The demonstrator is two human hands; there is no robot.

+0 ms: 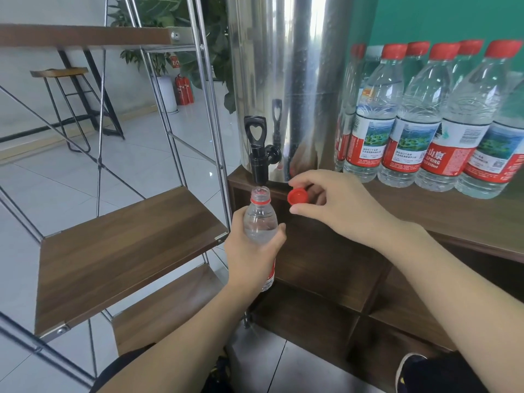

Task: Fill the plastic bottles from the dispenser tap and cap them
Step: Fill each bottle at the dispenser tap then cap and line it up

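My left hand (253, 252) grips a clear plastic bottle (260, 221) round its body, upright, with its open mouth just below the black tap (258, 154) of the steel dispenser (286, 80). Water fills the bottle up to its shoulder. No stream shows at the spout. My right hand (337, 207) pinches a red cap (297, 196) between thumb and fingers, just right of the bottle's neck and level with it.
Several capped, filled bottles (419, 117) with red labels stand on the wooden counter (442, 214) right of the dispenser. A metal-framed shelf unit with wooden boards (127, 245) stands to the left. Open cubbies (326, 279) lie under the counter.
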